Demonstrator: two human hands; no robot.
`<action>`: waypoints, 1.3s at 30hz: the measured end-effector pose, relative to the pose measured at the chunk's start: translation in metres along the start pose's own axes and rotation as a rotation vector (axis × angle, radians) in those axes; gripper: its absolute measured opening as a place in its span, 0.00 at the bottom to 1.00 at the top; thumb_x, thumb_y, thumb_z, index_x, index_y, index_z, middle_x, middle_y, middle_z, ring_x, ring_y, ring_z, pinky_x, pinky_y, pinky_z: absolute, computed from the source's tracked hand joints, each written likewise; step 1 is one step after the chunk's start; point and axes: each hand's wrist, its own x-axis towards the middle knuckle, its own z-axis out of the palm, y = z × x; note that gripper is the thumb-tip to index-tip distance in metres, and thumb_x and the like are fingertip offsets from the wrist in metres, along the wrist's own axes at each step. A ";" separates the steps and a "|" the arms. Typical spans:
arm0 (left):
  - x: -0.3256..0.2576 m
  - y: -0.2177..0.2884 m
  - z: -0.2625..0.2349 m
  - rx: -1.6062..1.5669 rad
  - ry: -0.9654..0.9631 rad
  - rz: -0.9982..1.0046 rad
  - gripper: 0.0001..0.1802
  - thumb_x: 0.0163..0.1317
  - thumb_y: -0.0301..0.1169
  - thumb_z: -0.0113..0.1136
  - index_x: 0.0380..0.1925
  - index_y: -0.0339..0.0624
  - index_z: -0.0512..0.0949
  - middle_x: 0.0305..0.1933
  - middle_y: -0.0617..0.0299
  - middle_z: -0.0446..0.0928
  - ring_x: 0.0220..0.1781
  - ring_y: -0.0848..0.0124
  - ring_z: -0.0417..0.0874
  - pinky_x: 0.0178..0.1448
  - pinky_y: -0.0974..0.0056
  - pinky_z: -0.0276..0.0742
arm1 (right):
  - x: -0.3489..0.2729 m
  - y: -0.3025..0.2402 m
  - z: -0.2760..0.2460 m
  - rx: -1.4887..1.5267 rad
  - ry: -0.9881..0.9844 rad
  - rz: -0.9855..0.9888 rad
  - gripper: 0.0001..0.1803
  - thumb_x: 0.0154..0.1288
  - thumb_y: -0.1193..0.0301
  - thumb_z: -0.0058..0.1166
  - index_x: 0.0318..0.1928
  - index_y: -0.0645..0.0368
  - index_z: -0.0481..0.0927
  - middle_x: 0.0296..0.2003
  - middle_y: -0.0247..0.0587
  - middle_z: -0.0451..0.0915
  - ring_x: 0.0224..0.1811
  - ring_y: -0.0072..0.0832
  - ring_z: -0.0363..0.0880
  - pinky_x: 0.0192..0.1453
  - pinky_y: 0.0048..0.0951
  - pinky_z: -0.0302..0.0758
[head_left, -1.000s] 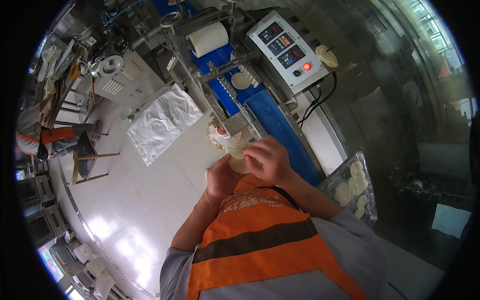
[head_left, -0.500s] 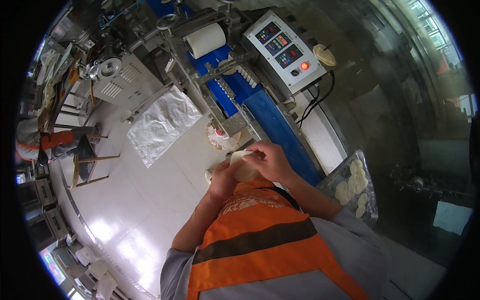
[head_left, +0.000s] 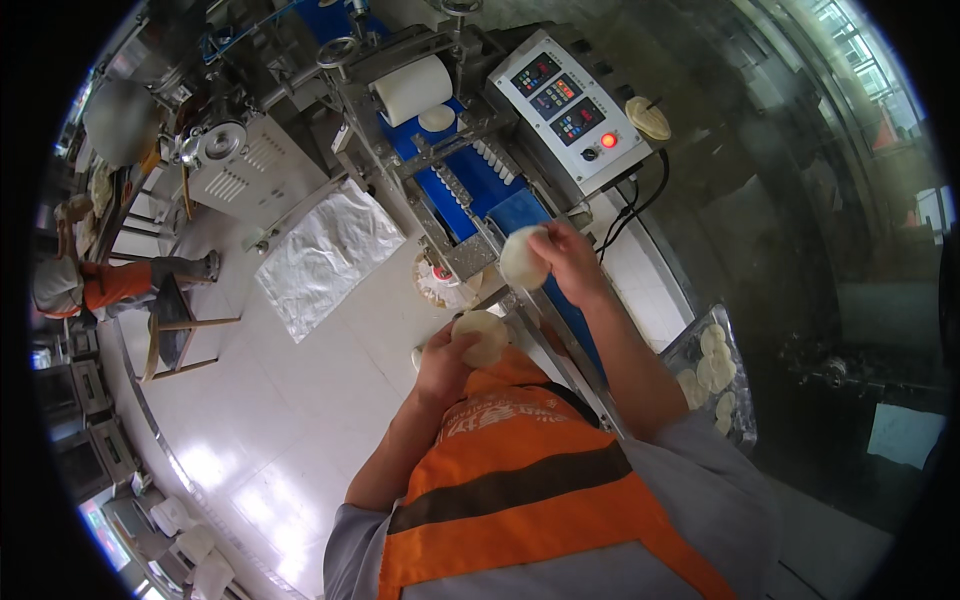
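Each hand pinches a round, pale dough wrapper by its edge. My left hand [head_left: 443, 365] is closed on one dough wrapper [head_left: 484, 338] in front of my orange apron. Farther forward and to the right, my right hand [head_left: 574, 262] is closed on another dough wrapper [head_left: 523, 258], held over the edge of the blue conveyor belt [head_left: 518, 212]. The two wrappers are apart. A further round of dough [head_left: 436, 118] lies flat on the belt just below the white roller [head_left: 413, 88].
A control box [head_left: 571, 112] with a lit red button stands right of the belt. Several dough rounds lie on a tray [head_left: 741, 398] at right. A plastic sheet [head_left: 329, 252] and a round container [head_left: 440, 280] are left of the machine. Another person [head_left: 120, 283] stands far left by a chair [head_left: 176, 325].
My hands were together on the dough and are now apart, a wrapper in each. The right hand has moved forward and right. A dough round has appeared below the roller.
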 end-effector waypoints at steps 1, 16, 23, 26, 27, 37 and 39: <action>-0.001 -0.001 0.000 0.016 0.023 0.001 0.22 0.68 0.23 0.50 0.60 0.25 0.69 0.56 0.45 0.78 0.56 0.55 0.82 0.60 0.54 0.82 | 0.024 0.026 -0.014 -0.153 0.057 -0.007 0.16 0.68 0.66 0.63 0.50 0.65 0.81 0.38 0.38 0.85 0.40 0.22 0.83 0.46 0.27 0.78; -0.013 0.011 -0.015 -0.106 0.053 0.100 0.24 0.65 0.19 0.51 0.61 0.26 0.69 0.58 0.47 0.77 0.56 0.57 0.82 0.61 0.59 0.79 | 0.107 0.104 -0.039 -1.073 0.559 -0.312 0.17 0.58 0.66 0.69 0.45 0.60 0.84 0.38 0.45 0.86 0.40 0.42 0.84 0.48 0.39 0.79; -0.008 0.021 -0.016 -0.106 -0.042 0.210 0.30 0.56 0.17 0.48 0.62 0.30 0.69 0.59 0.50 0.77 0.60 0.58 0.79 0.64 0.59 0.77 | 0.003 0.019 0.054 -0.763 -0.211 -0.457 0.15 0.55 0.68 0.71 0.43 0.56 0.82 0.40 0.41 0.82 0.46 0.41 0.80 0.49 0.41 0.77; -0.008 0.023 -0.001 -0.274 -0.123 0.260 0.29 0.56 0.21 0.50 0.61 0.31 0.70 0.57 0.50 0.77 0.59 0.59 0.79 0.63 0.59 0.76 | -0.044 -0.002 0.081 -0.938 -0.451 -0.628 0.14 0.53 0.67 0.72 0.40 0.56 0.84 0.39 0.41 0.82 0.43 0.41 0.82 0.44 0.37 0.80; -0.006 0.019 -0.009 -0.255 -0.161 0.292 0.28 0.56 0.23 0.50 0.61 0.32 0.70 0.57 0.50 0.77 0.59 0.59 0.78 0.64 0.58 0.76 | -0.051 -0.006 0.090 -1.022 -0.458 -0.678 0.15 0.51 0.67 0.73 0.39 0.56 0.84 0.39 0.40 0.82 0.42 0.42 0.82 0.44 0.38 0.80; 0.011 0.018 -0.001 -0.226 -0.333 0.183 0.28 0.65 0.28 0.51 0.66 0.31 0.65 0.56 0.53 0.77 0.58 0.64 0.79 0.63 0.61 0.74 | -0.059 -0.013 0.087 -1.006 -0.359 -0.643 0.11 0.51 0.68 0.70 0.34 0.55 0.83 0.33 0.40 0.81 0.38 0.42 0.81 0.40 0.40 0.80; 0.012 0.020 0.000 -0.214 -0.355 0.187 0.29 0.66 0.29 0.51 0.67 0.32 0.64 0.58 0.54 0.75 0.61 0.65 0.77 0.65 0.61 0.72 | -0.060 -0.020 0.092 -0.996 -0.356 -0.637 0.11 0.50 0.69 0.70 0.34 0.55 0.83 0.33 0.40 0.81 0.38 0.42 0.81 0.40 0.40 0.80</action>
